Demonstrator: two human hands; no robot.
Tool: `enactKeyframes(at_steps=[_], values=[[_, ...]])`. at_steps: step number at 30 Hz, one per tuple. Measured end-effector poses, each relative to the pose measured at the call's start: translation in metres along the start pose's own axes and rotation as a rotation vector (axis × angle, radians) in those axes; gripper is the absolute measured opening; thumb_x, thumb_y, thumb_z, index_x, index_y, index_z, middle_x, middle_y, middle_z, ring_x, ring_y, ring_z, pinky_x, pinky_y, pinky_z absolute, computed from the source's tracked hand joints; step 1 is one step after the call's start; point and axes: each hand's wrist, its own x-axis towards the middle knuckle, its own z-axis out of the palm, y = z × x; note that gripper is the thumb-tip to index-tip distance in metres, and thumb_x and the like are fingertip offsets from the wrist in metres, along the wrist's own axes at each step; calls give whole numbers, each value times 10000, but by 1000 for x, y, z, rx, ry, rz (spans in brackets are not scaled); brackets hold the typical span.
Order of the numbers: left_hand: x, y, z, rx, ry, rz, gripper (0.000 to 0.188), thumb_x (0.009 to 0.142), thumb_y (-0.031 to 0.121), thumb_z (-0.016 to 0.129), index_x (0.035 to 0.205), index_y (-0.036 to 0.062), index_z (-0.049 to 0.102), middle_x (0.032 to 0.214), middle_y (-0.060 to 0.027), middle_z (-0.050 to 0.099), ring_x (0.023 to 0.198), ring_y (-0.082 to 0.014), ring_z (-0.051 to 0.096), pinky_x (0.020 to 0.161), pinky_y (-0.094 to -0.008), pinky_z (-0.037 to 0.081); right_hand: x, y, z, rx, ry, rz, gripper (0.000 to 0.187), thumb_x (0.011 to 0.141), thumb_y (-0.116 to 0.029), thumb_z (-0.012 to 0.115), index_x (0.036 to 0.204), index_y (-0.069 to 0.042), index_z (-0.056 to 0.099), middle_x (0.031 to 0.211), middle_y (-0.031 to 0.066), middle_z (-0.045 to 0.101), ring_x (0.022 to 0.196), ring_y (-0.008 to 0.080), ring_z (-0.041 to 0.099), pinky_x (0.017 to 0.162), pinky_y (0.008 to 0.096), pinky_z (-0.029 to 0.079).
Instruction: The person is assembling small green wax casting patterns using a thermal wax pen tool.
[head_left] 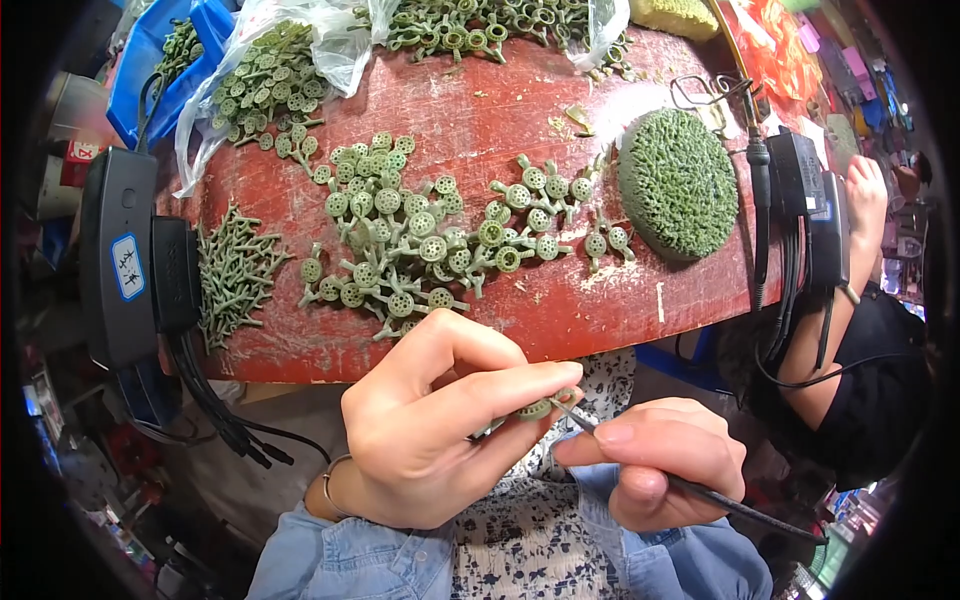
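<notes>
In front of the table's edge, above my lap, my left hand (440, 420) pinches a small green disc-headed piece (536, 409) between thumb and fingers. The piece's stalk is mostly hidden by the fingers. My right hand (665, 462) grips a thin dark tool (720, 497) like a slender rod, its pale narrow tip meeting the piece at its rim. Whether the tip is a blade or a file I cannot tell. Just beyond my left hand, a loose heap of similar green pieces (400, 225), with round holed heads on short stalks, lies on the red table (500, 110).
At left lies a pile of thin green sticks (238, 270). A round textured green block (680, 185) stands at right, near dark devices with cables (790, 200). Clear plastic bags (345, 35) and a blue bin (150, 75) hold more pieces. Another person's arm (850, 260) is at far right.
</notes>
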Motion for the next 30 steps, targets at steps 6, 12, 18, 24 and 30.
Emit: enactKeyframes(at_steps=[6,12,18,24,30], values=[[-5,-1,8,13,87,-36,354,558,-91,718,875,64,701,731,-30,534,585,-88,507,482,-201,375,-4,-1,8,-128,28,-19,287,727,-1,689,974,83,568,725,155,652,558,224,643,467,282,511],[-3,-2,8,31,94,21,347,549,-75,745,864,64,701,722,-27,531,581,-93,503,484,-208,374,-5,-4,8,-205,71,-28,246,768,-11,655,986,61,566,711,144,649,559,215,640,498,285,520],[-3,1,4,22,78,-13,338,559,-51,764,869,67,700,713,-28,523,574,-102,500,480,-210,367,-8,-8,1,-205,120,90,230,820,-57,614,987,86,549,712,157,646,553,218,641,513,300,527],[-4,1,6,34,75,3,365,551,-94,729,876,69,699,724,-35,532,591,-107,522,493,-219,396,-4,3,4,-102,31,-104,263,794,-46,643,997,89,546,746,173,642,561,228,638,489,300,522],[-3,4,9,85,113,27,361,545,-98,724,867,64,696,723,-39,532,592,-111,530,501,-225,418,-8,-2,0,-212,75,42,225,804,-21,621,987,89,549,722,162,636,543,217,630,485,294,519]])
